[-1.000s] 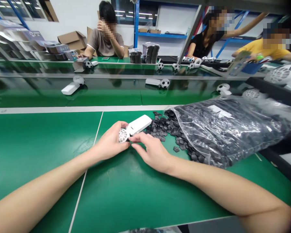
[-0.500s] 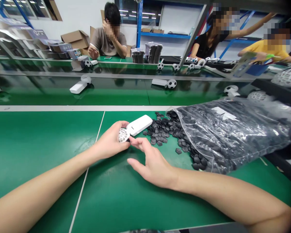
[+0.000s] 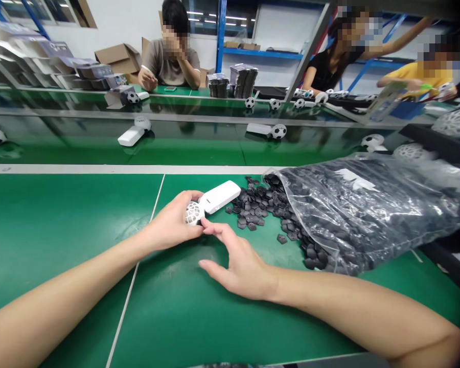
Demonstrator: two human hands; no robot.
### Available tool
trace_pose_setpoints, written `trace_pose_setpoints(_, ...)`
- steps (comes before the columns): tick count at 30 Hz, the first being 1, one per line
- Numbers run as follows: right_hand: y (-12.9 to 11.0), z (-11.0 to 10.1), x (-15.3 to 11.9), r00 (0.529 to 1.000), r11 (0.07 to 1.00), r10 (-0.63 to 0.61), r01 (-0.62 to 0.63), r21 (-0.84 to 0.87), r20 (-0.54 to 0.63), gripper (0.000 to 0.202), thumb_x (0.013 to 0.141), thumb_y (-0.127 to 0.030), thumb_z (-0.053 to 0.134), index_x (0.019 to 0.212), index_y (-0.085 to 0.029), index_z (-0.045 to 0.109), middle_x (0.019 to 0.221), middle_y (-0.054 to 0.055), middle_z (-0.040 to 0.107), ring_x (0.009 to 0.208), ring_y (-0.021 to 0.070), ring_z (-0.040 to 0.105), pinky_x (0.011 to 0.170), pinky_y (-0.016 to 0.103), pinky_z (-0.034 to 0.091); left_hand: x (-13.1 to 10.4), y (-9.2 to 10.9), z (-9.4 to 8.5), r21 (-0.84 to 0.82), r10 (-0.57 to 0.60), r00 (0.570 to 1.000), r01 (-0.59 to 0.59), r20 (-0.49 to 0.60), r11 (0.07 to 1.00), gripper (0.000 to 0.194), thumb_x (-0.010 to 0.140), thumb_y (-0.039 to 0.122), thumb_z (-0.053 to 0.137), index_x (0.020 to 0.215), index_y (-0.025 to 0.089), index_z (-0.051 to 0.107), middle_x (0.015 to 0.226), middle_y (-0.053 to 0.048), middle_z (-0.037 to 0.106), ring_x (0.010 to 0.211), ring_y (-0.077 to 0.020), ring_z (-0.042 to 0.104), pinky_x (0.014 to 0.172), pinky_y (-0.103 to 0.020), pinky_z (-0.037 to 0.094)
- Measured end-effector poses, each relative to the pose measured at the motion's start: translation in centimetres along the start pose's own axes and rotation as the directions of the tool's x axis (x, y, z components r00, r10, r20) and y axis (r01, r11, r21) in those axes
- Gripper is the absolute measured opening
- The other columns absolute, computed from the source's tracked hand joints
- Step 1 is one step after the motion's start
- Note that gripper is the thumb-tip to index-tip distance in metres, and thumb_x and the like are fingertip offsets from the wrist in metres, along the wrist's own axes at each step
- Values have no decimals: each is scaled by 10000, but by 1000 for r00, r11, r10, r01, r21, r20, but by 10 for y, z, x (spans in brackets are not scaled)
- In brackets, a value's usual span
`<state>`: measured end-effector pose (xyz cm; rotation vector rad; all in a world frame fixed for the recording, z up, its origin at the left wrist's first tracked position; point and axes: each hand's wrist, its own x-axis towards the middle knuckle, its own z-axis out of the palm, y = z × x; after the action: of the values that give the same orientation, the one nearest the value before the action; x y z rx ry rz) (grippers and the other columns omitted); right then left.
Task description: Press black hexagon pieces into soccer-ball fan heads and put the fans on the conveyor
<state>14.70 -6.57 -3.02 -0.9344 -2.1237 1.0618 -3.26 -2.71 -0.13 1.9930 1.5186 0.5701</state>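
Note:
My left hand (image 3: 173, 222) is closed around the round cage head of a small white handheld fan (image 3: 223, 197). The head has a football-like lattice, partly covered by my fingers and thumb. The fan's flat white handle points up and to the right, just above the green worktop. My right hand (image 3: 242, 260) is open, thumb apart from the fingers. Its fingertips touch the lower right edge of the fan head. Right beside the handle lies a pile of small black pentagon pieces (image 3: 256, 204), spilling out of a clear plastic bag (image 3: 368, 209).
Beyond the worktop's pale edge (image 3: 80, 169) runs a shiny green belt (image 3: 199, 145) with white football-headed fans (image 3: 258, 129) on it. Fans also lie on a farther lane. Several people sit across from me. Stacked boxes (image 3: 53, 56) stand at the far left.
Fans on the near belt have shifted right, while those on the farther lane have moved slightly left. My right thumb has dropped a little away from the fingers. My left hand keeps its hold.

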Motion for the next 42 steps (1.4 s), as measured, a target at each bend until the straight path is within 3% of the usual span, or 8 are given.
trace_pose_setpoints(9, 2, -8, 9, 994, 994, -104, 103, -48, -18, 389, 767, -225, 550, 1116, -178, 385, 1281, 114, 474, 1186, 189, 449, 987, 392, 388, 1, -1, 2, -25, 7, 1000, -8, -14, 1000, 524, 662, 290, 589, 1146, 170, 428, 1151, -82, 523, 1032, -241, 516, 864, -380, 424)
trace_pose_setpoints(19, 6, -8, 5, 987, 983, -126, 138, -121, 103, 858, 667, -511, 632, 1326, -133, 235, 1396, 158, 287, 1285, 276, 273, 1038, 466, 293, 0, -5, 8, -53, 67, 994, -71, -83, 996, 502, 714, 313, 557, 1170, 163, 411, 1173, -94, 509, 1054, -250, 505, 866, -389, 425)
trace_pose_setpoints(23, 3, -18, 12, 989, 996, -58, 67, -60, 135, 882, 677, -532, 617, 1357, -180, 180, 1357, 129, 376, 1255, 266, 335, 1014, 469, 317, -2, -6, 10, -143, 42, 995, -54, -86, 988, 491, 705, 258, 561, 1172, 198, 419, 1162, -75, 514, 981, -231, 539, 804, -365, 454)
trace_pose_setpoints(27, 5, -38, 29, 992, 992, -40, 26, -124, -116, 606, 798, -420, 521, 1309, -202, 279, 1309, 108, 438, 1209, 220, 403, 978, 419, 365, 1, -6, -1, -372, -67, 998, 62, -2, 926, 624, 645, 220, 604, 1221, 197, 366, 1133, -82, 525, 785, -176, 587, 654, -305, 488)
trace_pose_setpoints(30, 13, -55, 42, 962, 920, -57, -53, -387, -267, 508, 785, -336, 552, 1239, -169, 398, 1346, 130, 382, 1228, 243, 365, 972, 418, 364, 27, -14, -17, -340, -61, 995, 30, -81, 940, 674, 619, 220, 633, 1234, 184, 359, 1126, -85, 537, 796, -178, 587, 650, -295, 488)
trace_pose_setpoints(34, 26, -67, 49, 975, 701, 17, -171, -692, -223, 407, 754, -294, 601, 1125, -144, 525, 1282, 148, 458, 1167, 293, 417, 915, 450, 385, 99, -37, -35, -114, -31, 960, -1, -277, 993, 740, 601, 261, 672, 1256, 172, 340, 1133, -76, 551, 871, -186, 589, 698, -272, 485)
trace_pose_setpoints(38, 37, -65, 48, 986, 573, 47, -155, -805, -157, 235, 783, -290, 578, 988, -178, 602, 1124, 102, 581, 1009, 279, 518, 790, 422, 425, 173, -61, -46, 12, -43, 926, 51, -375, 999, 760, 616, 299, 682, 1272, 143, 332, 1173, -97, 542, 956, -211, 567, 818, -290, 440)
trace_pose_setpoints(42, 47, -63, 50, 990, 508, 21, -130, -852, -139, 109, 801, -217, 554, 880, -189, 625, 936, 71, 635, 863, 240, 553, 701, 365, 408, 213, -82, -63, 109, -90, 881, 158, -464, 981, 504, 799, 431, 473, 1194, 119, 442, 1175, -127, 547, 1077, -249, 501, 897, -323, 381)
